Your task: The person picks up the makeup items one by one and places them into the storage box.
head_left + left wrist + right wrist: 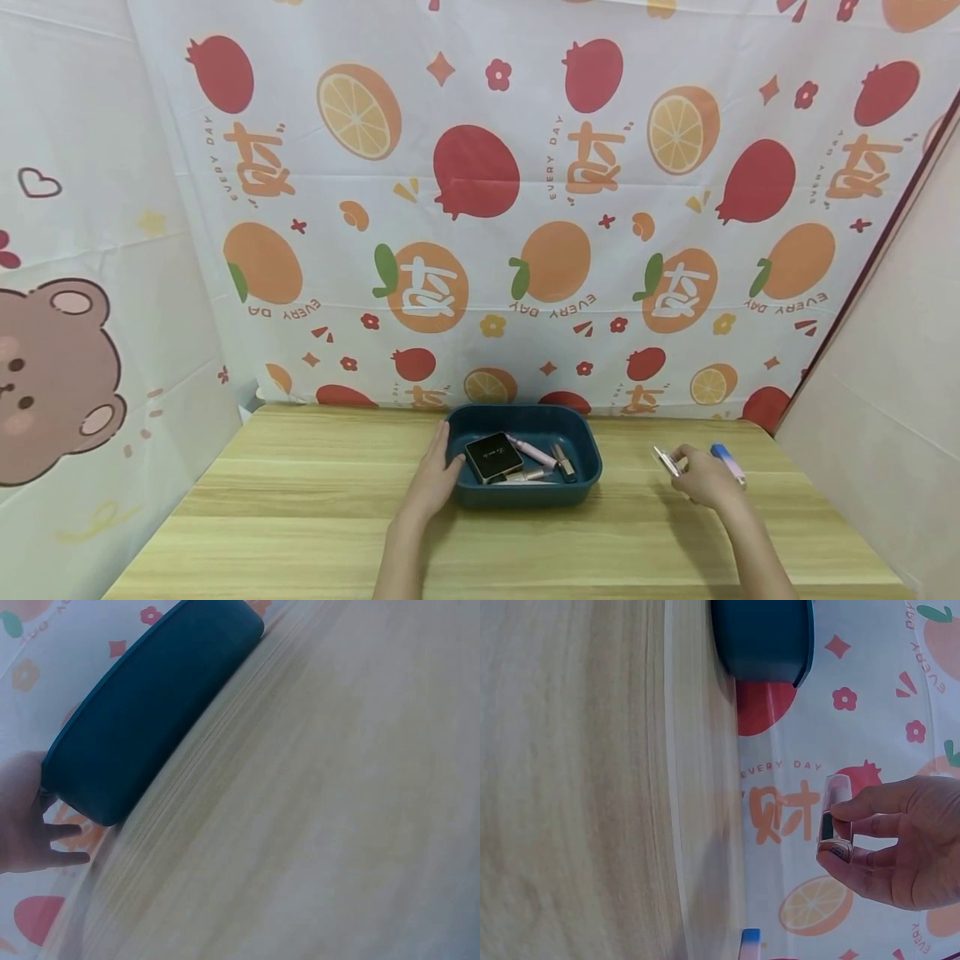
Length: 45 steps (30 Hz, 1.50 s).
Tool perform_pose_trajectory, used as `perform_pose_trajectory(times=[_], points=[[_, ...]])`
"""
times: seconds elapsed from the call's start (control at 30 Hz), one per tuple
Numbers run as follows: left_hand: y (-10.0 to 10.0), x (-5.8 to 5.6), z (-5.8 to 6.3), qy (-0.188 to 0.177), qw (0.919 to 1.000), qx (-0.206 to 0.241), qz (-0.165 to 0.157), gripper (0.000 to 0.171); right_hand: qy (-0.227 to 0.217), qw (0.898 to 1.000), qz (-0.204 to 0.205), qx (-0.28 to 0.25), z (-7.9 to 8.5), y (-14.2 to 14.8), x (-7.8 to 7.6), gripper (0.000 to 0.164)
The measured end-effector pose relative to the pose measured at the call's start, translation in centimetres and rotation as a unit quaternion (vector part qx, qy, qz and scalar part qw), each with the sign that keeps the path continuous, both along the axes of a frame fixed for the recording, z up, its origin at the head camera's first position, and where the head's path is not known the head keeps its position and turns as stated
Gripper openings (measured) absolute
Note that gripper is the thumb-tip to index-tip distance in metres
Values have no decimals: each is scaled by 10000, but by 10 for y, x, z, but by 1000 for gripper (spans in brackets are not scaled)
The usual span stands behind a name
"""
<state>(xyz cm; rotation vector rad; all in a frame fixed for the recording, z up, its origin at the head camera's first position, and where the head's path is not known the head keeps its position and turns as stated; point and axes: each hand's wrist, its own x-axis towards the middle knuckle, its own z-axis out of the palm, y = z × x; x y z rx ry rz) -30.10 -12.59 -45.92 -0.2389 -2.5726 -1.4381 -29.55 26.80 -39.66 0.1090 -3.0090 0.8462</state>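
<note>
My left hand (433,479) grips the left side of a dark blue plastic basket (525,497), its thumb at the rim and its fingers along the outer wall. In the left wrist view, part of that hand (26,817) disappears behind the basket corner. Between thumb and fingertips, my right hand (705,477) pinches a slim cosmetic tube (835,817), clear at one end with a black part and a rosy metallic end. It is held above the table, to the right of the basket. A blue-to-pink item (727,463) lies just beyond that hand, partly hidden by it.
Inside the basket are a black square compact (492,457), a pink tube (534,451), a dark lipstick-like tube (563,463) and other small cosmetics. The wood-grain table (300,500) ends at a fruit-print curtain (480,250) behind, with pale sheets at both sides.
</note>
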Motion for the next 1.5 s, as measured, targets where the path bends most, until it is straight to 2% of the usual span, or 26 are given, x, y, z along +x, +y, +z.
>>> perform_pose_trajectory(times=[0.47, 1.13, 1.5], points=[[-1, 0, -2, 5, 10000, -77, -26, 60, 13, 10000, 29, -66, 2, -5, 0, 26], [-2, 0, -1, 32, 10000, -57, 9, 60, 258, 9993, 174, 208, 4, -17, -2, 26], [-1, 2, -1, 25, 10000, -60, -25, 60, 287, 9991, 247, 167, 4, -21, -3, 25]])
